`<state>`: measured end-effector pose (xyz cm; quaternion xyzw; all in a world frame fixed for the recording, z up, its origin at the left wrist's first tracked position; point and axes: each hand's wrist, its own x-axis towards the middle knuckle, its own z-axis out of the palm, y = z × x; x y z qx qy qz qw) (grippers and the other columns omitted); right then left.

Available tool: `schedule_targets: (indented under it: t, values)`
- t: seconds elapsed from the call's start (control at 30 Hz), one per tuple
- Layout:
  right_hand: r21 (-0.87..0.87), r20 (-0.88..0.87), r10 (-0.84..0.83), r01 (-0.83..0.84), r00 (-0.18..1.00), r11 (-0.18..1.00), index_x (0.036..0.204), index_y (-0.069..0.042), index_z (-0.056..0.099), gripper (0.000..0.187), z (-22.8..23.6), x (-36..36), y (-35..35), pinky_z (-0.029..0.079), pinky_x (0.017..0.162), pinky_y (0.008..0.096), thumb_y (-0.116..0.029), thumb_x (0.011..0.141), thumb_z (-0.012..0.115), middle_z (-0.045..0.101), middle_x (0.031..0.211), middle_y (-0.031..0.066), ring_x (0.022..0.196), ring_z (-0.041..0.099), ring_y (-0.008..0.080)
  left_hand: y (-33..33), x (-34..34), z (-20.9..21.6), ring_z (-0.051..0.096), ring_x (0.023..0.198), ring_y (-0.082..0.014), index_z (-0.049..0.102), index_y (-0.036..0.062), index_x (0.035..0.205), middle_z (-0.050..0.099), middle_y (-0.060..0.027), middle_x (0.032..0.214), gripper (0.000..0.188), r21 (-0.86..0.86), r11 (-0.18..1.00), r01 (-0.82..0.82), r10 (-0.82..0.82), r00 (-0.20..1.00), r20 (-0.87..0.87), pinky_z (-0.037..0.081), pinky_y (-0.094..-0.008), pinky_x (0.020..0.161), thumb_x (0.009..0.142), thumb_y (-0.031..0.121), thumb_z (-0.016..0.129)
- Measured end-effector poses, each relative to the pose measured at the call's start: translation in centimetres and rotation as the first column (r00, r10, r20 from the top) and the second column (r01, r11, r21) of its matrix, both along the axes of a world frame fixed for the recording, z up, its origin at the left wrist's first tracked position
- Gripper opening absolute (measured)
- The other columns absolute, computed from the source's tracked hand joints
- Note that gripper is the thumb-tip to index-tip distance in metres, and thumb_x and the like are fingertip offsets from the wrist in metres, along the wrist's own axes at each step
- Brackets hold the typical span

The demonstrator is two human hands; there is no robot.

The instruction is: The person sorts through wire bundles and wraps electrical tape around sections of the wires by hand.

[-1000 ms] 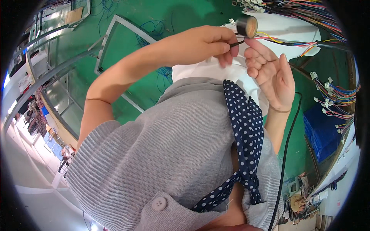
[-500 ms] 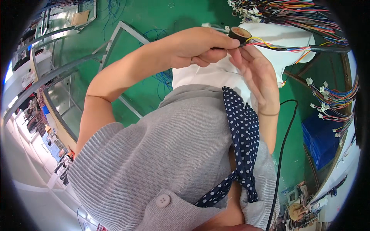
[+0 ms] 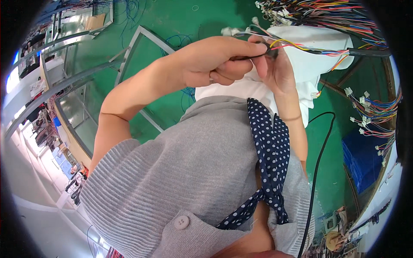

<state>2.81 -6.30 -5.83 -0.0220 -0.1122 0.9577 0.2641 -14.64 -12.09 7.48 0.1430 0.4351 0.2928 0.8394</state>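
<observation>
My left hand (image 3: 219, 60) comes in from the left. Its thumb and forefinger pinch a wire harness (image 3: 316, 51) where black tape wraps the wires, and the other fingers curl under. Beyond the pinch, white connectors (image 3: 232, 32) stick out on short wires. Just right of that grip, my right hand (image 3: 279, 71) is bent around a dark roll of black tape (image 3: 272, 52), mostly covered by fingers and blurred. Yellow, red and other thin wires run right from the hands into a black sleeve (image 3: 368, 52).
A thick bundle of coloured wires (image 3: 327, 15) lies at the far right over white cloth (image 3: 301, 38). More connector-ended wires (image 3: 365, 112) hang at the right, above a blue stack (image 3: 361, 159). A grey metal frame (image 3: 129, 58) stands on the green floor at the left.
The tape roll, whose brown core showed above my left thumb, has turned and dropped behind the harness. My right hand's fingers have moved up around it. The connectors now point out further.
</observation>
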Motion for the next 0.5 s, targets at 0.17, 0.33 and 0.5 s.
schedule_targets:
  t: [0.17, 0.33, 0.5]
  values:
    - [0.519, 0.276, -0.224, 0.051, 0.935, 0.853, 0.104, -0.003, 0.052, 0.027, -0.3, 0.6, 0.0, 0.048, 0.091, 0.036, -0.003, 0.082, 0.066, 0.058, 0.124, 0.0179, 0.101, 0.061, 0.0206, 0.0, -0.4, 0.6, 0.019, 0.041, -0.0038, 0.062, 0.0019, 0.088, 0.028, 0.0091, 0.048, 0.037, 0.036, 0.999, 0.007, -0.004, 0.997, -0.083, 0.017, -0.0216, 0.039, 0.101, 0.029, 0.041]
    - [0.464, 0.409, -0.263, 0.049, 0.874, 0.884, 0.113, 0.002, 0.054, 0.032, 1.8, 2.4, -1.2, 0.048, 0.089, 0.0321, -0.012, 0.086, 0.064, 0.06, 0.12, 0.0151, 0.098, 0.061, 0.0167, -0.7, 0.1, -2.1, 0.04, 0.052, -0.0058, 0.071, 0.0021, 0.092, 0.057, 0.002, 0.062, 0.02, 0.511, 0.759, 0.404, 0.27, 0.519, -0.811, 0.031, -0.0231, 0.046, 0.092, 0.018, 0.059]
    - [0.41, 0.559, -0.211, -0.046, 0.802, 0.911, 0.122, 0.006, 0.054, 0.044, 3.0, 3.1, -1.6, 0.048, 0.078, 0.0253, -0.024, 0.091, 0.062, 0.064, 0.099, 0.008, 0.084, 0.06, 0.0128, -1.6, 1.2, -2.6, 0.04, 0.051, -0.0075, 0.07, 0.0027, 0.095, 0.053, -0.005, 0.06, 0.016, 0.519, 0.696, 0.497, 0.398, 0.335, -0.854, 0.033, -0.0255, 0.046, 0.09, 0.015, 0.061]
